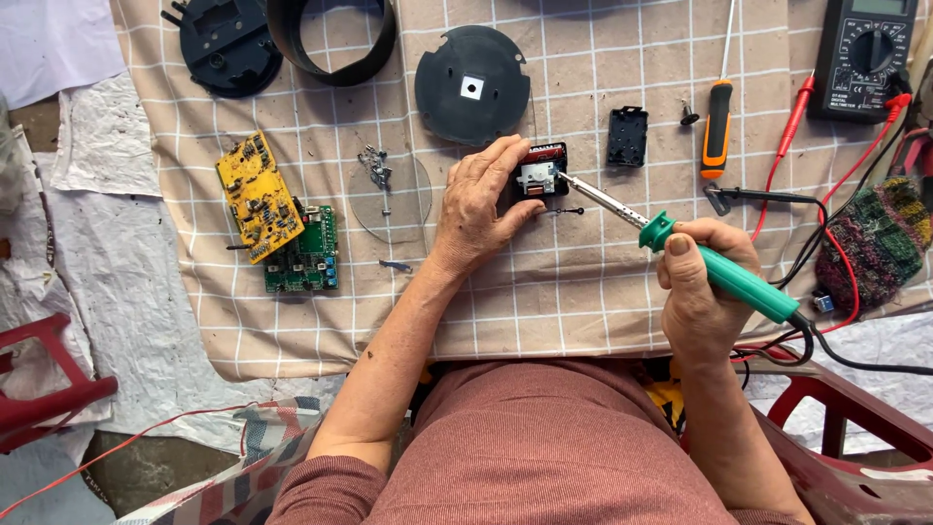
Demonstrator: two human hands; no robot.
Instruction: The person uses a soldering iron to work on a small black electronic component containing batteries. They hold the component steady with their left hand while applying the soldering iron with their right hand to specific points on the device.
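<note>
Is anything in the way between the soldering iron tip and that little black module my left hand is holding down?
Nothing visible. The soldering iron in the right hand has its tip right at the open face of the small black module. The left hand grips the module from its left side, fingers clear of the tip.

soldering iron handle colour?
Teal green, on the soldering iron gripped in the right hand; the head view shows it best.

Both hands (483, 204) (698, 282) closed, gripping.

A checked beige cloth (583, 311) covers the surface; yellow circuit board (258, 197), black disc (473, 86), screwdriver (717, 122), multimeter (863, 55) lie on it.
</note>
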